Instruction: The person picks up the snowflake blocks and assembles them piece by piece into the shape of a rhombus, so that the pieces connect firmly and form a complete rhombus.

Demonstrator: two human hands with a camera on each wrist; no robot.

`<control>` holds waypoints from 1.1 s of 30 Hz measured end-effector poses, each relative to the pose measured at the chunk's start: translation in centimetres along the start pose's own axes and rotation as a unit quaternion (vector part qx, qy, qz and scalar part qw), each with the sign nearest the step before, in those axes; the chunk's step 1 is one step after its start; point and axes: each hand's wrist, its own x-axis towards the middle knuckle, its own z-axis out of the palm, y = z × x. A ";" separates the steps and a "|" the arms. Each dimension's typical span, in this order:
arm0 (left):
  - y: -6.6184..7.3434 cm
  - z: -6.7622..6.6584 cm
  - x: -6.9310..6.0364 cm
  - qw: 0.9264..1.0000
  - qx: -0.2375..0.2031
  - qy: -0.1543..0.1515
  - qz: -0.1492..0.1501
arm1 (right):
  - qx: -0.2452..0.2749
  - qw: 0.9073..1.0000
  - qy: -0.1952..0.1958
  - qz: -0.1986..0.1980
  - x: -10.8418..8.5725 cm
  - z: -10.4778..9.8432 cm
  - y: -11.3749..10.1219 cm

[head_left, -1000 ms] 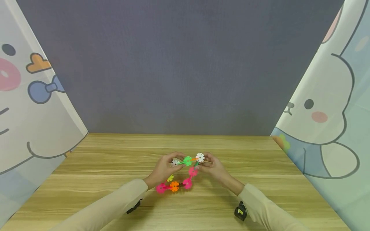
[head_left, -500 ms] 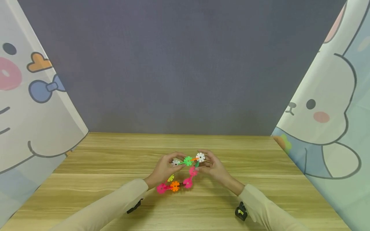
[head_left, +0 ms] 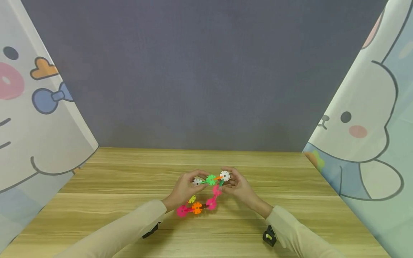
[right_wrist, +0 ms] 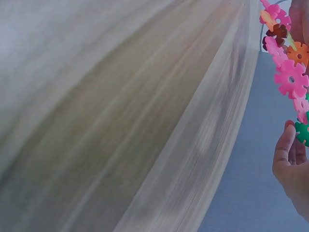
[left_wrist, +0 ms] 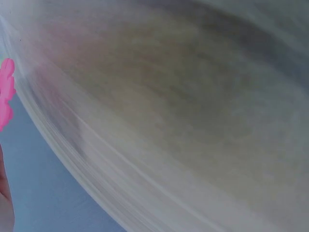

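Observation:
A chain of notched plastic snowflake discs hangs between both hands above the table in the head view. My left hand (head_left: 184, 186) pinches its upper left part, beside a whitish disc (head_left: 197, 182) and a bright green disc (head_left: 211, 179). At the upper right, my right hand (head_left: 240, 188) grips by the white disc (head_left: 224, 175) and a dark green disc (right_wrist: 303, 133). Lower in the loop hang an orange disc (head_left: 197, 208), pink discs (head_left: 211, 204) and a yellow disc (head_left: 192, 199), partly hidden by the left hand. The left wrist view catches only a pink edge (left_wrist: 7, 87).
The wood-grain table (head_left: 129, 172) spreads beneath the hands. A dark grey panel (head_left: 200, 79) stands behind it, with cartoon-printed panels (head_left: 361, 107) on both sides. Black devices (head_left: 269, 236) show beneath the sleeves.
The disc chain has shifted slightly right in the head view. My right forefinger has reached up and left behind the white disc. The left hand keeps its hold.

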 end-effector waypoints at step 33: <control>-0.3 0.1 0.2 0.999 -0.027 -0.015 -0.018 | -0.129 0.991 0.012 -0.030 0.7 -0.2 0.1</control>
